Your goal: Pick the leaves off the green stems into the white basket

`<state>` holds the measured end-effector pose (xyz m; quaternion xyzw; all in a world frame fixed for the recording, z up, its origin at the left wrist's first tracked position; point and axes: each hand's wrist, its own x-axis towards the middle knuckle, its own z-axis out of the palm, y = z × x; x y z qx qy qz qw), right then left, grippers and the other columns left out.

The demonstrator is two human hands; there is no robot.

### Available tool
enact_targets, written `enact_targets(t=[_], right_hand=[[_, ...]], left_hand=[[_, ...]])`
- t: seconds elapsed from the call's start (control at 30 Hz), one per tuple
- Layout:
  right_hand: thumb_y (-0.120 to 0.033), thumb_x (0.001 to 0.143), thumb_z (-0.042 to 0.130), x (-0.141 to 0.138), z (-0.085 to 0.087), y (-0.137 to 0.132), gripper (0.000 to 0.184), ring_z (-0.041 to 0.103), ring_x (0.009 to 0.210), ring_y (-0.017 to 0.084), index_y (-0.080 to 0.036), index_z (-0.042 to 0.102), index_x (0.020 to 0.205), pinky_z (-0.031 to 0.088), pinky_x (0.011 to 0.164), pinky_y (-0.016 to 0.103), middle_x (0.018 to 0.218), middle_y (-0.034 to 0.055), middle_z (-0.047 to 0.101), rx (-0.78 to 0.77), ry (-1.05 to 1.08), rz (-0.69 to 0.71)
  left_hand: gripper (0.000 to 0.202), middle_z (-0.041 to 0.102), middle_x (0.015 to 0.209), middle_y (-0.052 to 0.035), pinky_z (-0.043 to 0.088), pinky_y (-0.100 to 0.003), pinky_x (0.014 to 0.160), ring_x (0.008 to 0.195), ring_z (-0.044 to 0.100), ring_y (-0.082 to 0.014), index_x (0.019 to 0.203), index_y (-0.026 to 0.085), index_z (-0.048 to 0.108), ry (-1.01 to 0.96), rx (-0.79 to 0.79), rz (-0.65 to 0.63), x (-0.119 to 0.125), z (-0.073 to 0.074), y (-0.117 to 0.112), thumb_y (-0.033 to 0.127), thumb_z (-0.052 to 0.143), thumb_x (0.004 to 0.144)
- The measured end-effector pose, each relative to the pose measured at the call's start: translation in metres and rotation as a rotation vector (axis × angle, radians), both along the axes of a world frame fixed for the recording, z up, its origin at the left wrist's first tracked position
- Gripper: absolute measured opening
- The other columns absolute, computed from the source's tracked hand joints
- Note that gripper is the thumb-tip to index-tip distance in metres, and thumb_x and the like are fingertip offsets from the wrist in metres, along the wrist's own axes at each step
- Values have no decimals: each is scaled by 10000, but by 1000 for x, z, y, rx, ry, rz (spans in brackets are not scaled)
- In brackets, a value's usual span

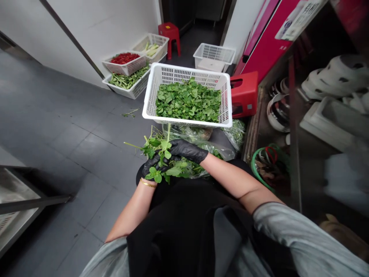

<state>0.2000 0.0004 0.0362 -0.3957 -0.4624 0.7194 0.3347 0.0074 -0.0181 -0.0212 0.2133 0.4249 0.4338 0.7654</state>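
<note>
Both my hands wear black gloves and meet over my lap. My left hand is closed around a bunch of green leafy stems. My right hand pinches the top of the same bunch, fingers curled on the stalks. Just beyond them stands a white plastic basket filled with picked green leaves. A clear plastic bag of more greens lies under the basket, by my right wrist.
On the grey tiled floor at the back left stand white baskets with red chillies, green beans and pale stalks. An empty white basket, two red stools and a shelf with crockery are to the right.
</note>
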Motion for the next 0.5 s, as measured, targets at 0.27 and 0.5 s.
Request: enact_targets(t=[0.27, 0.5], right_hand=[[-445, 711, 706, 39, -28, 32, 300, 451, 451, 69, -165, 621, 649, 336, 436, 197, 535, -33, 575, 127, -80, -409], [-312, 628, 806, 39, -63, 4, 210, 557, 545, 125, -182, 642, 599, 420, 499, 236, 593, 7, 650, 10, -77, -208]], left_hand=[[149, 758, 745, -25, 593, -286, 583, 624, 711, -188, 852, 200, 719, -148, -130, 69, -8, 9, -10, 149, 794, 733], [306, 553, 452, 51, 485, -201, 437, 395, 527, -98, 598, 174, 577, -79, 46, 112, 6, 15, -3, 184, 883, 602]])
